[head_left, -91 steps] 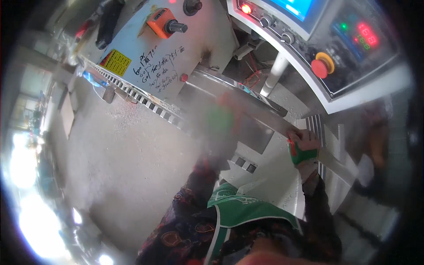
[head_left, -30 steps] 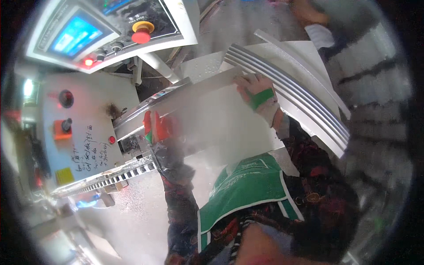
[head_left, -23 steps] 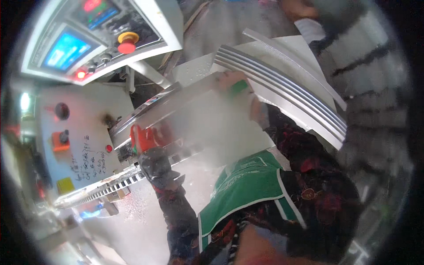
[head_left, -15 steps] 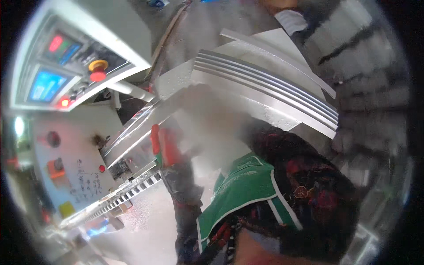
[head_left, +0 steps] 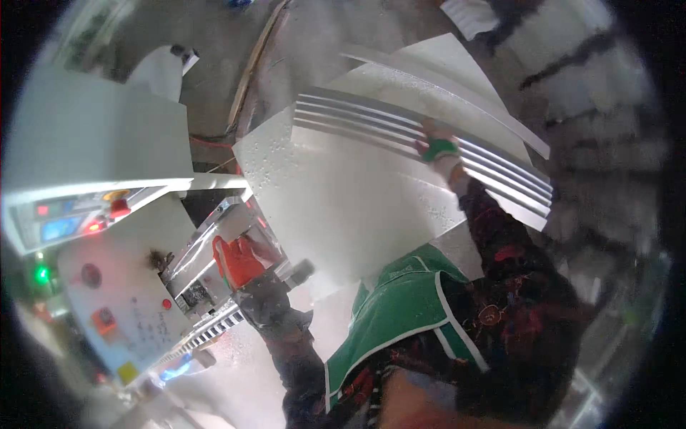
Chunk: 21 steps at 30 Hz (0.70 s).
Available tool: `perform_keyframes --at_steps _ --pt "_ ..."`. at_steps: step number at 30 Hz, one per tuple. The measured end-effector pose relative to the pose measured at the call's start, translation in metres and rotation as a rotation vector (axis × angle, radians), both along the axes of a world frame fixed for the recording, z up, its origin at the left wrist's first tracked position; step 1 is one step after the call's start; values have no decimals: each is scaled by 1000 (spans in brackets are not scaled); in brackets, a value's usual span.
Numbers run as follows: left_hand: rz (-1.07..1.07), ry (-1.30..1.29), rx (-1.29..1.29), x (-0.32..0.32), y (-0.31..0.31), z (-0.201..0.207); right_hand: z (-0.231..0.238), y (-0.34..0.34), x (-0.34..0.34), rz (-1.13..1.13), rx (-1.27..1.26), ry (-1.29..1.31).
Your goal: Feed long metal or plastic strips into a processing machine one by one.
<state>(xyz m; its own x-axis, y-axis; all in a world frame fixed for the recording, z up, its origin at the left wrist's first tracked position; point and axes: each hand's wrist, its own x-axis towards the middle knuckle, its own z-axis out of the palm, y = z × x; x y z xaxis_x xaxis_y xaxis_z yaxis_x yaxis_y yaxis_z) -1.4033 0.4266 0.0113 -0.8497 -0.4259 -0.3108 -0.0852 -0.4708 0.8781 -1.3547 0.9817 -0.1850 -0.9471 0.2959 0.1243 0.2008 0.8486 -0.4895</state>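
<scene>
My left hand (head_left: pixel 241 262), in an orange-red glove, is at the machine's metal bed (head_left: pixel 193 261) on the left. One finger stands apart from the others; the palm side is hidden. Right of that glove is a short grey cylindrical part (head_left: pixel 301 272). Farther off to the right, my right hand (head_left: pixel 438 145) has closed over a row of several long silver metal profiles (head_left: pixel 357 114). It wears a white and green glove, with bare fingers showing. The fingers sit at the profiles' edges; exactly which strip they grip is hard to see. The profiles lie side by side on a pale board (head_left: pixel 343 193).
Left stands a pale machine with a control panel (head_left: pixel 68 218), a red stop button (head_left: pixel 119 207) and a toothed rack (head_left: pixel 211 334). A single metal strip (head_left: pixel 443 86) lies beyond the profiles. Dark-gapped stacked material (head_left: pixel 593 129) rises at right; a wooden strip (head_left: pixel 257 64) lies behind.
My right hand has moved from a blur over the board rightward onto the profiles. My left hand has shifted slightly left and down. The control panel now appears lower in view.
</scene>
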Motion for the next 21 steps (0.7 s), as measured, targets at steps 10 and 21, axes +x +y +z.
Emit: perform_keyframes --at_steps 10,21 --pt "153 -64 104 -8 -86 -29 18 31 7 -45 288 -408" --pt "111 165 -692 18 -145 -46 10 33 -3 73 392 -170"
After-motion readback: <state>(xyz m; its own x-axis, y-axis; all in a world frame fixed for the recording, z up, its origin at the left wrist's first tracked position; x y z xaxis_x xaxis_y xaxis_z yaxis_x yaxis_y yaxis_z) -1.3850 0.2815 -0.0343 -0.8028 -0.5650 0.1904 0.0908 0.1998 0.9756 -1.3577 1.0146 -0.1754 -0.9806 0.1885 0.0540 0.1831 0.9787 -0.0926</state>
